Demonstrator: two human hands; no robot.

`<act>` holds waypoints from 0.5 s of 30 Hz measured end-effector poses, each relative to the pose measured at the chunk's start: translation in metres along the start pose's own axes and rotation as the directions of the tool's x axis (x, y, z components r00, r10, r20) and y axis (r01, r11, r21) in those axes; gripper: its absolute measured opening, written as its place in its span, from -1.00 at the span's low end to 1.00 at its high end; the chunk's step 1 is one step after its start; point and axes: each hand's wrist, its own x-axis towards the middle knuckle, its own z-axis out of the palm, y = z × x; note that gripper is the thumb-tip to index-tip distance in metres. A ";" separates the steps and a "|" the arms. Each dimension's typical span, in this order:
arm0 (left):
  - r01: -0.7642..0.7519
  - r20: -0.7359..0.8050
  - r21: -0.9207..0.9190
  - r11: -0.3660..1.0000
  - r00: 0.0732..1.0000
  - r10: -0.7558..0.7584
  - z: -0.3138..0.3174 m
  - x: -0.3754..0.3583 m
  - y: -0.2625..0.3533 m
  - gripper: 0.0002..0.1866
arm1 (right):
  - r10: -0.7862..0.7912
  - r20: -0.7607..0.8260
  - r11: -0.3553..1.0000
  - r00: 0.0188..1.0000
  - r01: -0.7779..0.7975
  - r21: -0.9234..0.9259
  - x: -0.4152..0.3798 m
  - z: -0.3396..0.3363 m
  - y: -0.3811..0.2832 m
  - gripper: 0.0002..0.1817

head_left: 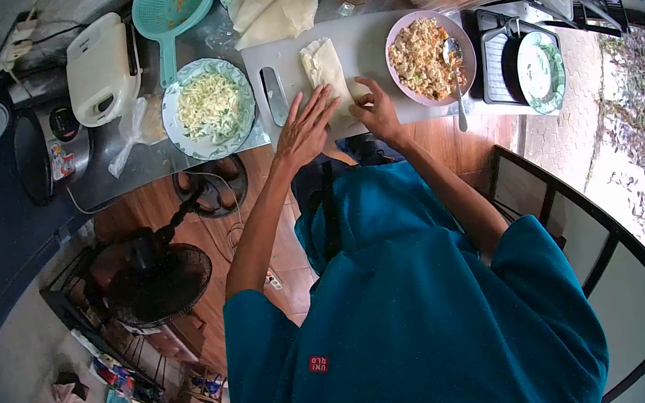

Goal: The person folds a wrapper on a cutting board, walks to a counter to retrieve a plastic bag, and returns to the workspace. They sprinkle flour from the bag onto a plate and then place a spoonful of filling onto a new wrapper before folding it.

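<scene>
Wrapper roll [322, 61], ptly hidden under L fingers [317, 108], flat & apart, R fingers [367, 92] bent, can't tell if clamped

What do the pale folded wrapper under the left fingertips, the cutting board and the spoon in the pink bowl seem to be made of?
Folded wrapper: seemingly thin dough, soft and matte, judging by its pale, creased surface.
Cutting board: probably plastic, pale and smooth, with no wood grain showing.
Spoon: likely metal, perhaps stainless steel, since its grey handle looks shiny.
</scene>
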 end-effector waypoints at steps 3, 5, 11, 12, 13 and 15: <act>-0.035 0.004 -0.029 0.999 0.999 0.035 0.000 0.002 -0.003 -0.27 | 0.044 0.016 0.999 0.999 -0.044 -0.018 0.002 0.000 0.004 -0.35; -0.031 -0.026 -0.070 0.997 0.999 0.030 0.004 0.001 -0.006 -0.30 | 0.029 0.030 0.999 0.999 -0.030 0.033 -0.001 0.001 0.000 -0.37; 0.113 -0.344 -0.254 0.961 0.918 -0.199 0.009 -0.005 0.002 -0.47 | -0.275 0.036 0.836 0.961 0.258 -0.484 -0.005 -0.002 -0.021 -0.38; 0.113 -0.344 -0.253 0.961 0.918 -0.198 0.011 -0.001 0.005 -0.47 | -0.276 0.036 0.837 0.961 0.258 -0.483 -0.004 0.000 -0.028 -0.38; 0.239 -0.384 -0.376 0.895 0.839 -0.385 0.014 0.003 0.011 -0.52 | -0.254 0.036 0.858 0.967 0.242 -0.454 -0.004 0.002 -0.036 -0.38; 0.372 -0.403 -0.553 0.746 0.664 -0.630 0.014 0.015 0.022 -0.62 | -0.228 0.039 0.878 0.973 0.223 -0.423 -0.005 0.012 -0.043 -0.37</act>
